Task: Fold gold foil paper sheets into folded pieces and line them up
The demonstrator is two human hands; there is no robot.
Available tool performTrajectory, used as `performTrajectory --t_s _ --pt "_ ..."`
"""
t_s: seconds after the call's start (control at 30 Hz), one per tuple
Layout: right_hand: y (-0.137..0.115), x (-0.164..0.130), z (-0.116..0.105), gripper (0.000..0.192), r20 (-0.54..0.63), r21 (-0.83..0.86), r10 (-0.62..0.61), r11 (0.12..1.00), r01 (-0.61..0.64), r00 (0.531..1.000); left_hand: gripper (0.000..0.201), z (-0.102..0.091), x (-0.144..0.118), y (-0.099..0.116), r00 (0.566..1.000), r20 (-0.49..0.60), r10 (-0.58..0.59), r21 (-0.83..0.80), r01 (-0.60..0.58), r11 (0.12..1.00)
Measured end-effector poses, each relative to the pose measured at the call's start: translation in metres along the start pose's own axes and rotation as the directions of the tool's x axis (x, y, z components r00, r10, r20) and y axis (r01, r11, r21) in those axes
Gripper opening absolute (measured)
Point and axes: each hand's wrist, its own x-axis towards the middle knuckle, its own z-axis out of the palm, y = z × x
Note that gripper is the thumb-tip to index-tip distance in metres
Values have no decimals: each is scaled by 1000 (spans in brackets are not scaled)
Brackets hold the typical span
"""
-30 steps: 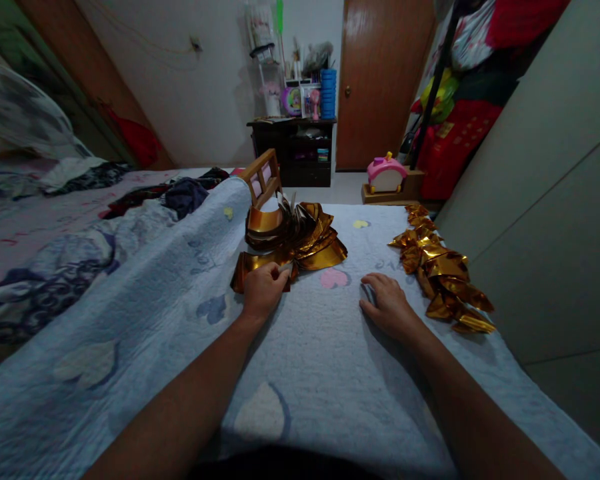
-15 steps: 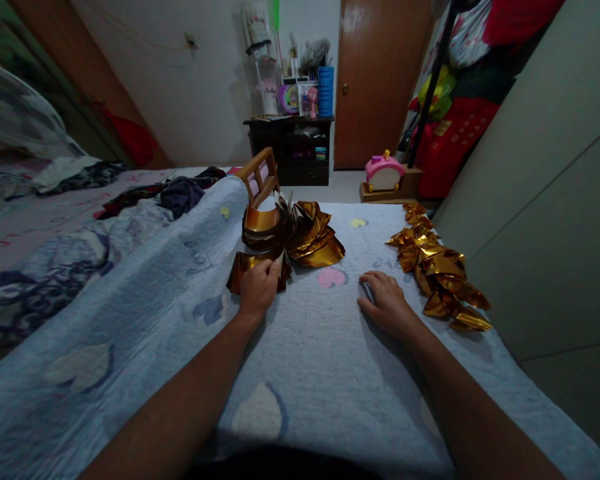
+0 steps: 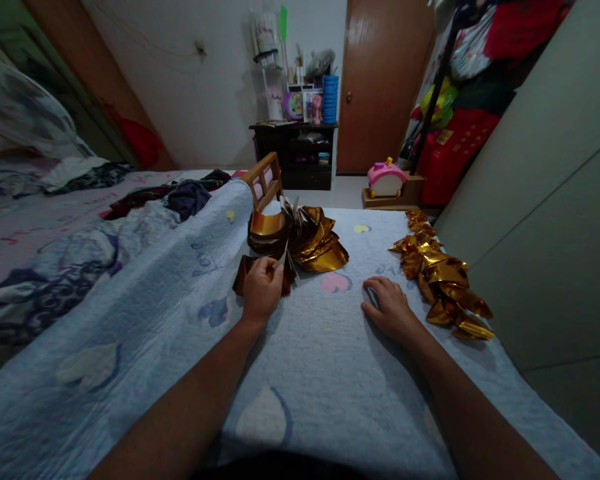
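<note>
Left of centre, left hand [image 3: 263, 288]: fingers grasping a pale-edged sheet [image 3: 283, 255], which stands up taller than half a second ago.
Near foil [image 3: 241, 277]: under and beside that hand.
Foil pile [image 3: 325, 255]: fanned just beyond, at centre.
Right hand [image 3: 389, 308]: right of centre, as before, fingers released and loosely curved.
Crumpled foil [image 3: 445, 272]: in a row, centre right.
Lettering: blue, on the quilt [image 3: 320, 373] near the right hand, too faint to read.
Quilt: pale blue with hearts.
Room: dark cabinet [image 3: 275, 150] and door [image 3: 375, 87], top centre; pink toy [image 3: 386, 179] near the door.
</note>
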Motion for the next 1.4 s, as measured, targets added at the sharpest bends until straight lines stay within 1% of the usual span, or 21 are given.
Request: performTrajectory --t_s 0.1,0.17,0.27,0.33,0.4,0.47,0.5,0.57,0.63,0.7,0.73,0.77,0.87,0.93,1.03,1.1,1.17,1.23,1.3,1.37,1.4 --pt "1 0 0 40 5 -2 3 1000 -3 1000 14 0 1 0 999 -39 -14 -25 13 1000" --pt "2 0 1 41 2 -5 0 1000 0 1000 17 -1 1 1 997 -75 3 -45 -7 999" --pt "4 0 3 41 -15 -6 -13 1000 13 1000 18 -5 -3 5 990 -119 79 -82 -89 993" --pt "4 0 3 40 -27 11 -18 1000 18 999 17 -7 -9 10 984 -126 130 -106 -143 984" --pt "3 0 2 40 -42 65 -15 998 18 999 16 -8 -18 15 980 -67 186 -170 -195 966" --pt "0 0 -2 42 -64 170 -24 985 35 998 16 -7 -29 21 968 48 247 -250 -228 941" --pt "-2 0 -4 45 -78 240 -33 969 51 996 16 -7 -34 23 953 110 284 -292 -242 925" --pt "-7 -1 -8 57 -99 398 -43 914 79 994 16 -5 -43 28 897 246 367 -357 -268 895" --pt "-11 -1 -13 69 -118 501 -33 861 88 992 15 -5 -49 32 837 327 440 -391 -304 869" --pt "-13 -1 -17 76 -136 526 -47 843 113 990 15 -5 -51 34 795 363 485 -398 -339 853" --pt "-14 -1 -19 75 -142 518 -71 845 135 987 16 -6 -50 35 780 373 502 -399 -354 846" --pt "-14 -1 -21 70 -142 502 -103 850 162 984 16 -7 -49 36 768 380 516 -401 -366 840" --pt "-13 -1 -23 42 -98 455 -214 859 235 972 17 -9 -45 37 741 415 528 -396 -376 838" --pt "-14 -2 -23 32 -45 454 -256 856 248 966 16 -9 -43 36 734 435 521 -384 -373 845" --pt "-16 -3 -24 41 18 498 -271 837 226 962 13 -9 -42 37 731 439 523 -392 -367 843" --pt "-17 -4 -27 45 34 555 -264 807 202 964 11 -10 -42 39 734 441 517 -422 -339 841" --pt "-18 -3 -30 43 32 618 -235 769 165 971 13 -11 -42 40 749 440 495 -459 -286 841" --pt "-19 -2 -33 40 22 668 -132 740 84 991 18 -12 -41 41 778 424 464 -484 -238 842" --pt "-19 0 -33 38 24 695 57 716 -58 998 19 -12 -41 41 812 392 433 -489 -214 845" --pt "-20 1 -31 42 53 726 255 654 -213 966 15 -11 -41 40 835 351 424 -486 -225 845" --pt "-21 1 -30 47 83 750 322 602 -272 943 12 -10 -42 40 838 333 432 -484 -241 841"
